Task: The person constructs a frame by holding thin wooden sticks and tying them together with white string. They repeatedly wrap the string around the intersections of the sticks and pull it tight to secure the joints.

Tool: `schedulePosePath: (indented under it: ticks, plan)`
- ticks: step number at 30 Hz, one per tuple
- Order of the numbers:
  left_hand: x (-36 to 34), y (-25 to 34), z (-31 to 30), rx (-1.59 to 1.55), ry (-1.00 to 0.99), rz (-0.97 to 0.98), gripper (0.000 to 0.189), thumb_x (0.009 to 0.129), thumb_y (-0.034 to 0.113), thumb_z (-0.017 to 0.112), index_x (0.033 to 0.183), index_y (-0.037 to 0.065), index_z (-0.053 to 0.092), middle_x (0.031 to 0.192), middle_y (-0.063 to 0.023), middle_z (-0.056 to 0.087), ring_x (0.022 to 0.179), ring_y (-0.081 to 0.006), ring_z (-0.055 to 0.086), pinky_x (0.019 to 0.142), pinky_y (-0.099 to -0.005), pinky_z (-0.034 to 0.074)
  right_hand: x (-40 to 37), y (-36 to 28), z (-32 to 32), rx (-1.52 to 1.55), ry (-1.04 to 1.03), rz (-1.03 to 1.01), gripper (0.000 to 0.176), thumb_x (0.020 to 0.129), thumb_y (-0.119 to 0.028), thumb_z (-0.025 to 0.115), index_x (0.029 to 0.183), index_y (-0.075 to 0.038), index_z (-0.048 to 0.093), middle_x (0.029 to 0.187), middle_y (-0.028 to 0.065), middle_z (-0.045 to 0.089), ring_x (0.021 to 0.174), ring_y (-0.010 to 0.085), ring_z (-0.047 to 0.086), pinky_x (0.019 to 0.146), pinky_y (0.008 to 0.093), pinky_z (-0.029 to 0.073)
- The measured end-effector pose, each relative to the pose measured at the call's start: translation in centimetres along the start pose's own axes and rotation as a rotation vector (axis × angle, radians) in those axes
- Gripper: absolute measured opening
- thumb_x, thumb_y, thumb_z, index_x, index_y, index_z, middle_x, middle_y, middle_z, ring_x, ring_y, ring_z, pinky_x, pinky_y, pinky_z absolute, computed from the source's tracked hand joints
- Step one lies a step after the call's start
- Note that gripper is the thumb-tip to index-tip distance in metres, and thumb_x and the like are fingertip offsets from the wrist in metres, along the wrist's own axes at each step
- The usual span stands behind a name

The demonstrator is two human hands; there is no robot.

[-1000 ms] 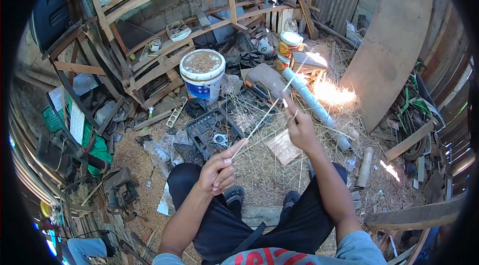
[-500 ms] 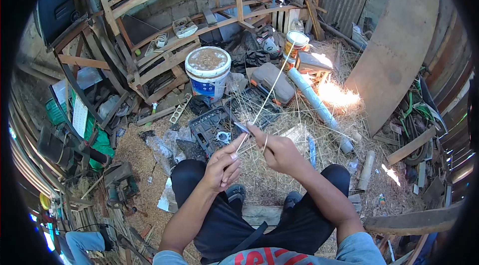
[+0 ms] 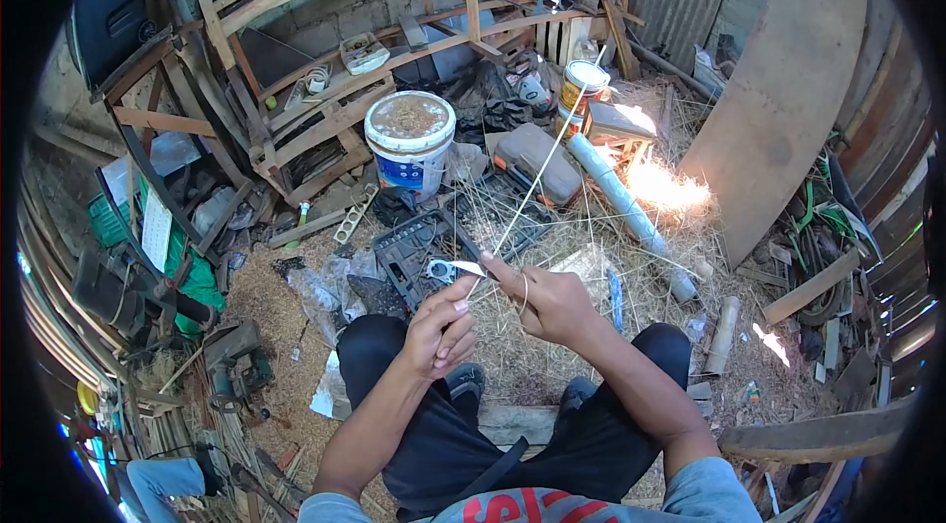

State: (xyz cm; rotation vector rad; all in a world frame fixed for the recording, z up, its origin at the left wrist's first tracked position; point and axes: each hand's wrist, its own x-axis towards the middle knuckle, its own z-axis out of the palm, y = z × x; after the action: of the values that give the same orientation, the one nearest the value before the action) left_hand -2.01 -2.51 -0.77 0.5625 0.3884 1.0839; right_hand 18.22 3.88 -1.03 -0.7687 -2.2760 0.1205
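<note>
My left hand (image 3: 440, 334) is closed around the near end of a long, thin, pale strip (image 3: 537, 180) that looks like split bamboo or cane. The strip slants away from me, up and to the right, past the paint cans. My right hand (image 3: 554, 304) is closed on a small knife, its handle hidden by the fingers. The shiny blade (image 3: 466, 267) points left, against or very close to the strip, just above my left fingertips. A thin tan band (image 3: 524, 292) loops around a right finger.
Beyond my hands lie an open tool case (image 3: 406, 252), a white bucket (image 3: 410, 134), a closed grey case (image 3: 540, 162), stacked paint cans (image 3: 587, 80) and a pale blue pipe (image 3: 631, 208). Shavings and straw-like strips litter the floor. A wooden plank (image 3: 818, 441) lies at right.
The knife blade has moved slightly down and toward me along the strip, and catches more light. My right hand shifted a little with it; my left hand stayed nearly still.
</note>
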Motion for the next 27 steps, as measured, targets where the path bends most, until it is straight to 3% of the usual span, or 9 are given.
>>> schedulePosePath:
  ticks: [2,5,7,9,12,16,19,23,27]
  plan:
    - [0.0,0.1,0.3,0.004,-0.001,0.004,0.047,0.099,0.009,0.034,0.146,0.006,0.031,0.043,0.0025,0.034,0.029,-0.007,0.03,0.032,-0.0198,0.029,-0.1,-0.1,-0.3,-0.048,-0.034,0.018,0.073,0.076,-0.005,0.06,0.145,-0.027,0.044,0.063,0.0058,0.053,0.05,0.0244,0.055,0.046,0.0377,0.046]
    - [-0.4,0.1,0.4,0.029,-0.047,-0.008,0.056,0.097,0.007,0.034,0.151,0.001,0.021,0.042,0.0018,0.034,0.029,-0.0072,0.029,0.031,-0.0202,0.028,0.3,1.6,-0.4,-0.009,0.119,0.11,0.057,0.085,-0.003,0.057,0.14,-0.016,0.05,0.075,0.0105,0.065,0.053,0.0226,0.058,0.049,0.0346,0.047]
    - [-0.8,-0.2,0.3,0.041,-0.074,-0.024,0.059,0.095,0.005,0.034,0.151,-0.002,0.018,0.041,0.0016,0.034,0.029,-0.0072,0.029,0.031,-0.0204,0.027,0.3,5.0,-1.8,0.142,0.165,0.335,0.059,0.088,-0.005,0.054,0.145,-0.021,0.044,0.082,0.0124,0.067,0.062,0.0249,0.063,0.057,0.0351,0.051]
    - [-1.3,-0.6,0.2,0.045,-0.077,-0.04,0.061,0.094,0.005,0.035,0.151,-0.003,0.016,0.042,0.0019,0.033,0.029,-0.0067,0.028,0.032,-0.0203,0.027,0.3,6.9,-3.8,0.152,0.227,0.401,0.054,0.093,-0.006,0.05,0.145,-0.02,0.044,0.092,0.0164,0.069,0.065,0.0236,0.065,0.063,0.0333,0.053]
    - [-0.9,-0.3,0.2,0.01,-0.076,-0.027,0.059,0.095,0.004,0.033,0.152,0.0,0.017,0.041,0.001,0.034,0.029,-0.007,0.029,0.032,-0.0205,0.028,-0.1,7.3,-3.5,0.25,0.273,0.296,0.054,0.092,-0.004,0.05,0.144,-0.018,0.045,0.093,0.0175,0.069,0.065,0.0236,0.064,0.066,0.0342,0.053]
    - [-0.2,-0.2,0.3,-0.036,-0.039,-0.023,0.059,0.096,0.004,0.031,0.153,0.002,0.015,0.041,0.0,0.034,0.029,-0.0077,0.03,0.031,-0.0209,0.028,-0.4,2.4,-1.1,0.404,-0.14,0.137,0.066,0.084,0.0,0.052,0.146,-0.019,0.041,0.085,0.0157,0.067,0.065,0.0275,0.064,0.065,0.0371,0.053]
    - [-0.5,-0.5,-0.1,-0.139,0.027,-0.015,0.06,0.096,0.004,0.031,0.153,0.003,0.012,0.04,-0.0004,0.034,0.028,-0.0082,0.03,0.029,-0.0213,0.027,0.1,0.0,-0.9,0.352,-0.181,0.044,0.071,0.08,0.002,0.052,0.146,-0.02,0.041,0.078,0.0143,0.065,0.067,0.0308,0.065,0.064,0.0397,0.053]
    - [-0.5,-0.2,0.2,-0.127,-0.085,-0.014,0.054,0.097,0.006,0.029,0.15,0.003,0.022,0.04,-0.0003,0.034,0.027,-0.0086,0.03,0.028,-0.0212,0.027,0.4,1.5,-1.2,0.24,0.015,0.102,0.076,0.07,0.009,0.051,0.142,-0.013,0.047,0.069,0.0105,0.058,0.058,0.0274,0.06,0.059,0.0368,0.051]
    - [-0.2,-0.8,-0.7,-0.195,-0.092,-0.026,0.047,0.098,0.007,0.028,0.144,0.002,0.033,0.039,-0.0003,0.034,0.026,-0.0092,0.031,0.027,-0.0211,0.027,0.3,0.2,-1.7,0.298,-0.131,-0.005,0.072,0.074,0.004,0.055,0.143,-0.015,0.047,0.071,0.0098,0.061,0.061,0.026,0.062,0.056,0.0367,0.05]
